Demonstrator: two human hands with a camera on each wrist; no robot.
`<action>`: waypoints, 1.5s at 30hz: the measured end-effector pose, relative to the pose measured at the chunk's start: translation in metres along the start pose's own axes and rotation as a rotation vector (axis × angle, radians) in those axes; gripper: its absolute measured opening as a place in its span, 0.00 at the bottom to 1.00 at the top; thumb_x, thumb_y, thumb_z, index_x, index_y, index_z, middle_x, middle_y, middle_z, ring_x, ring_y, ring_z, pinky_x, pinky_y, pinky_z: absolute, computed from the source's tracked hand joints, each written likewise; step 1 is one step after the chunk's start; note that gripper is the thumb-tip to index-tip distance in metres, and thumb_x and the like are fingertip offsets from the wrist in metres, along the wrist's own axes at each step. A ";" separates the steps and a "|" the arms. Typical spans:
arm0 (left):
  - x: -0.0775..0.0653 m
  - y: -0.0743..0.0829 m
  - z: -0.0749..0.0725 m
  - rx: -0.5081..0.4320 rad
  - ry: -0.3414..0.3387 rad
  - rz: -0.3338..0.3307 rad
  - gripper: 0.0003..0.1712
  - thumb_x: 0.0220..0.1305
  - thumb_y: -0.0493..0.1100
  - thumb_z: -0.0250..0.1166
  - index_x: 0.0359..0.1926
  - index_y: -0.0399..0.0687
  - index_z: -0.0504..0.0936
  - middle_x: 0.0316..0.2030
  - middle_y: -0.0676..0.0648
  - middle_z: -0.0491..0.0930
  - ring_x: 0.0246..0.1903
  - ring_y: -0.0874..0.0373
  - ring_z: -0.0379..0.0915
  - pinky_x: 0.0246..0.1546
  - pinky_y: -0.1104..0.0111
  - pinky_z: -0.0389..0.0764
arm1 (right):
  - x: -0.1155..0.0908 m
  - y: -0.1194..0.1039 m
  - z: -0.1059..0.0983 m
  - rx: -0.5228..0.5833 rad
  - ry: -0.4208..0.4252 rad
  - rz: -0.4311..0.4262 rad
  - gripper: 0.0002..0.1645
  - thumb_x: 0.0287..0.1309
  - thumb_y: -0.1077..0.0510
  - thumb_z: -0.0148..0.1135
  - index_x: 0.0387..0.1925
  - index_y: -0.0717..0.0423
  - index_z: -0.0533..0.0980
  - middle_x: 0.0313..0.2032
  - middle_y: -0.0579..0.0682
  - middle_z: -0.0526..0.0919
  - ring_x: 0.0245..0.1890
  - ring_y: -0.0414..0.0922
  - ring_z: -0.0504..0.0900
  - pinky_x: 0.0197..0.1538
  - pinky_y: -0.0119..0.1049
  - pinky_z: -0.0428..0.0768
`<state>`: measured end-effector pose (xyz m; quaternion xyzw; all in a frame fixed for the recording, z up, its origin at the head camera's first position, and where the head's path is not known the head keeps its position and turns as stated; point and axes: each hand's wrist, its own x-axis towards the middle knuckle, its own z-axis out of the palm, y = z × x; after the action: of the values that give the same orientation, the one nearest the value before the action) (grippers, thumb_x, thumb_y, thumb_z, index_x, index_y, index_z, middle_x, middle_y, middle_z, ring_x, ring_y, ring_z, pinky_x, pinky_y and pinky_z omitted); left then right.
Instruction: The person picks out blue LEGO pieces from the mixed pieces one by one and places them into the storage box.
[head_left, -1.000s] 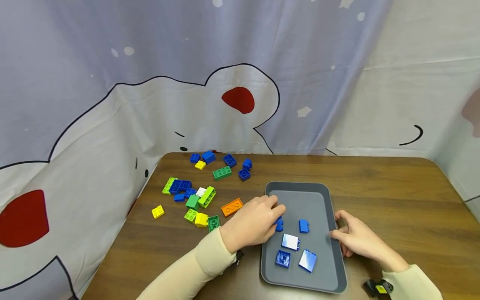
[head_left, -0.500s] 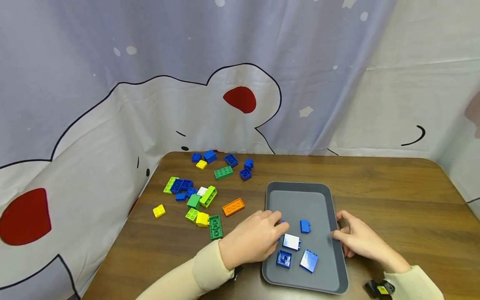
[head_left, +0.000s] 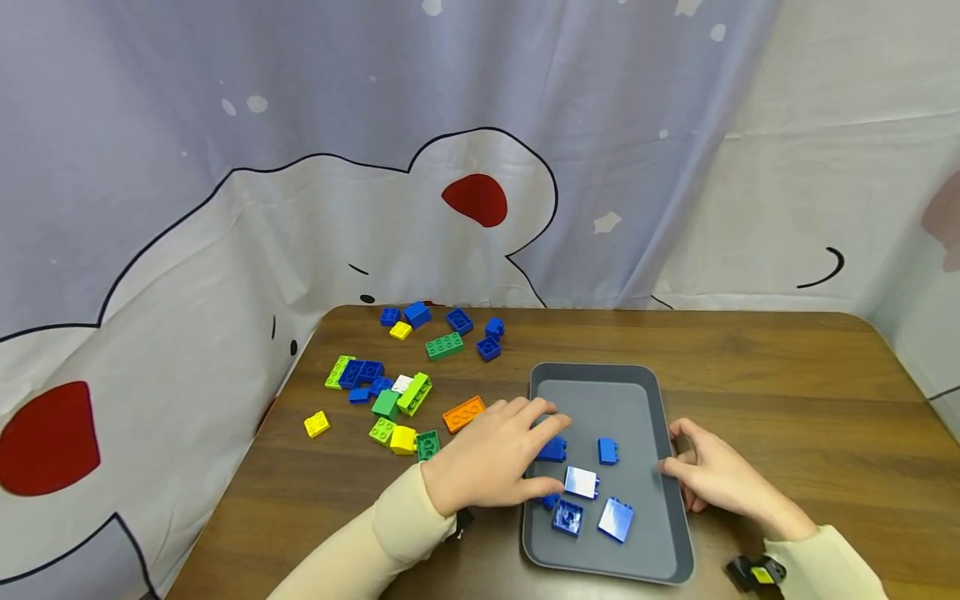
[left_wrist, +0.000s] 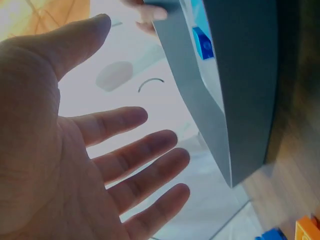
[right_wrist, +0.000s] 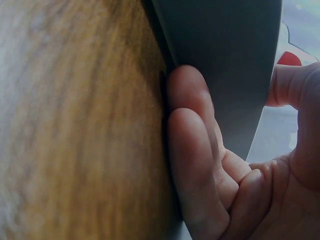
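Note:
My left hand (head_left: 498,458) hovers over the left rim of a grey tray (head_left: 600,567), its fingers spread and relaxed around nothing. The left wrist view also shows that palm (left_wrist: 55,160) facing the tray's outer wall. Below its fingers lies a blue toy brick (head_left: 553,452), and another blue brick (head_left: 550,502) peeks out by the thumb tip. More bricks sit in the tray: a small blue one (head_left: 607,451), a shiny one (head_left: 581,482), a hollow-side-up one (head_left: 567,517) and a glossy one (head_left: 616,520). My right hand (head_left: 708,471) pinches the tray's right wall, thumb over the rim, fingers outside.
Left of the tray, loose toy bricks are scattered on the wooden table (head_left: 750,375): an orange one (head_left: 463,414), a dark green one (head_left: 445,346), a yellow one (head_left: 317,424) and several blue ones. A patterned curtain (head_left: 630,167) hangs behind the table's back edge.
My left hand has gone from closed fingertips in the tray to spread fingers, drawing slightly left. A blue brick now shows near its thumb. The right hand stays on the tray.

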<state>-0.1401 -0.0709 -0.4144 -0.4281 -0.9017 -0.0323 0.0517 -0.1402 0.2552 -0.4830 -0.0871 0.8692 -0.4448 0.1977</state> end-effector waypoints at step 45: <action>0.041 -0.112 0.057 0.060 -0.032 -0.471 0.34 0.61 0.59 0.63 0.65 0.52 0.70 0.66 0.44 0.64 0.61 0.44 0.65 0.60 0.51 0.71 | 0.000 0.001 -0.001 0.009 -0.004 -0.034 0.26 0.61 0.57 0.60 0.53 0.64 0.60 0.14 0.51 0.78 0.09 0.46 0.76 0.16 0.41 0.77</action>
<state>-0.2564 -0.1045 -0.4673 -0.2049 -0.9779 -0.0097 0.0411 -0.1410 0.2570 -0.4833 -0.1019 0.8651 -0.4519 0.1925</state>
